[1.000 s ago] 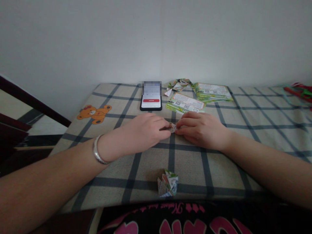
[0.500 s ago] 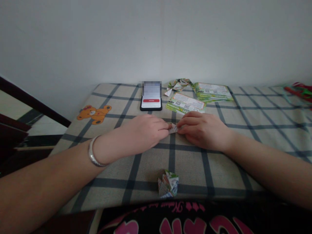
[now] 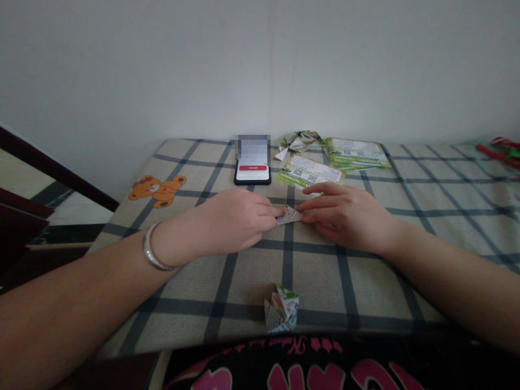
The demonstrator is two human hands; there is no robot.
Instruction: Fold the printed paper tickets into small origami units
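Observation:
A small folded piece of printed paper point(image 3: 290, 215) lies on the tablecloth between my hands, its visible part tapering to a point on the right. My left hand point(image 3: 239, 219), a silver bangle at its wrist, grips the paper's left end with closed fingers that cover it. At the right tip, the thumb and fingertips of my right hand point(image 3: 345, 216) pinch the paper while its upper finger stays raised. Nearer to me, by the table's front edge, sits a folded paper piece point(image 3: 281, 309) made of several pointed units.
A phone point(image 3: 252, 172) with a lit screen lies at the back. Beside it are a cluster of folded paper point(image 3: 299, 142), printed leaflets point(image 3: 311, 172) and a leaflet stack point(image 3: 357, 154). A bear picture point(image 3: 157, 190) is at left, a red and green item point(image 3: 504, 154) at far right.
My hands have moved slightly apart, so more of the folded paper shows between them. The right hand's upper finger has lifted and stretched out.

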